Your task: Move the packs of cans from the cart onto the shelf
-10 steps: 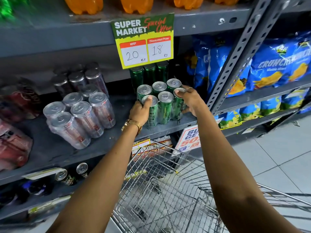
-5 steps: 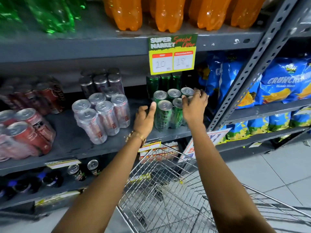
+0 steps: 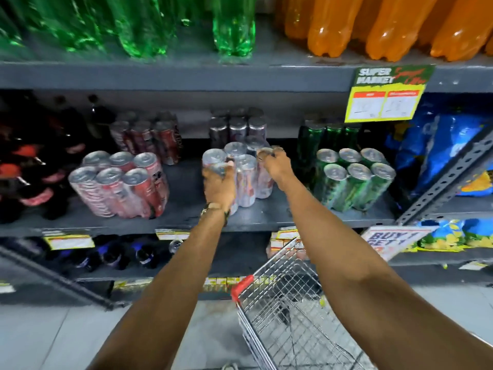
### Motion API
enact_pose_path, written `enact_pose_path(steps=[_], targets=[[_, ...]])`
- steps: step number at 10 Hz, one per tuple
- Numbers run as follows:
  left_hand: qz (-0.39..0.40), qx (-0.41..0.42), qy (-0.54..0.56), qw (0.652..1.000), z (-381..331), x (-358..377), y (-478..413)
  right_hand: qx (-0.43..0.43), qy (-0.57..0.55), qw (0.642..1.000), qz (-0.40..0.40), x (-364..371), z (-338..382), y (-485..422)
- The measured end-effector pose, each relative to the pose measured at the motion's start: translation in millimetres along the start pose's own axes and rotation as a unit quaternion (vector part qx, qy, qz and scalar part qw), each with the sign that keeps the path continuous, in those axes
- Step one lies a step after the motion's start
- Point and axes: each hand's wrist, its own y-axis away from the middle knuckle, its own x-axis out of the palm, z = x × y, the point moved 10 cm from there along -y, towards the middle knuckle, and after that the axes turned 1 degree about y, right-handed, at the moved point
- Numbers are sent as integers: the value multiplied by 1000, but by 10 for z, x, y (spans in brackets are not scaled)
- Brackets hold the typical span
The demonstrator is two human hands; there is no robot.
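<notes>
A shrink-wrapped pack of silver cans (image 3: 246,180) stands on the middle grey shelf (image 3: 184,209). My left hand (image 3: 218,184) grips its front left side. On its top right corner my right hand (image 3: 274,164) has its fingers curled over a can lid. A pack of green cans (image 3: 354,180) stands to the right on the same shelf, apart from both hands. To the left a pack of red cans (image 3: 120,182) leans slightly. The wire cart (image 3: 280,265) sits below my right arm, and I see no pack inside it.
More can packs stand behind at the back of the shelf. Green bottles (image 3: 232,25) and orange bottles (image 3: 386,25) fill the shelf above. A yellow price sign (image 3: 384,100) hangs from that shelf edge. Blue snack bags (image 3: 437,148) fill the rack on the right.
Both hands let go of the green pack and moved left onto the silver pack. The view swung left and up, so the green pack now sits to the right.
</notes>
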Motion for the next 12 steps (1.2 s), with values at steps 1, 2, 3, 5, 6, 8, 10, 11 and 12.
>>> enact_pose_path(steps=[1,2,3,5,6,8,10,11,12], targets=[[-17,27,6,999,-44,-40,-18,13,-20,1000,-18,-41,-71,60],[-5,41,-1,999,-35,-124,-152,20,-34,999,-35,-76,-159,206],[20,50,-15,998,-40,-177,-304,15,-38,998,-56,-100,-244,367],[40,67,-40,996,8,-200,-338,34,-41,997,-55,-122,-250,482],[29,65,-46,996,10,-231,-287,43,-47,997,-43,-136,-235,516],[47,69,-82,993,-36,-208,-232,42,-44,998,-35,-166,-175,562],[51,74,-117,989,-78,-232,-123,54,-43,998,-12,-155,-110,609],[68,70,-157,983,-113,-226,-79,24,5,1000,7,-121,3,692],[63,229,-168,957,-467,-308,327,-90,-14,996,-9,-253,267,1078]])
